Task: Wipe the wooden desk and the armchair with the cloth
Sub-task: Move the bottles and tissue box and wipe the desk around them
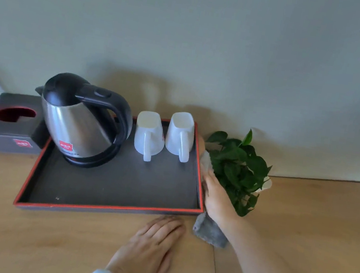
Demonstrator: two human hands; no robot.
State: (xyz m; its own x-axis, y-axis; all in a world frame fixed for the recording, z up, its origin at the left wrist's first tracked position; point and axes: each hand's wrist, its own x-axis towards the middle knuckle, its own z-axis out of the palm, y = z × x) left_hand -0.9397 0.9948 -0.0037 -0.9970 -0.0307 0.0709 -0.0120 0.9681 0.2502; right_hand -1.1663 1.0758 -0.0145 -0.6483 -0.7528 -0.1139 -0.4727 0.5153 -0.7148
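Observation:
The light wooden desk (302,221) fills the lower half of the view. A grey cloth (207,231) lies on it between the dark tray and a small plant, with my right hand (214,196) pressing flat on top; the cloth shows behind my wrist and past my fingertips. My left hand (153,240) rests flat on the desk, fingers straight, fingertips at the tray's front edge. No armchair is in view.
A dark tray with a red rim (106,207) carries a steel kettle (82,121) and two upturned white mugs (149,135). A dark tissue box (8,128) stands left of it. A leafy green plant (239,169) sits right against my right hand. The wall runs behind.

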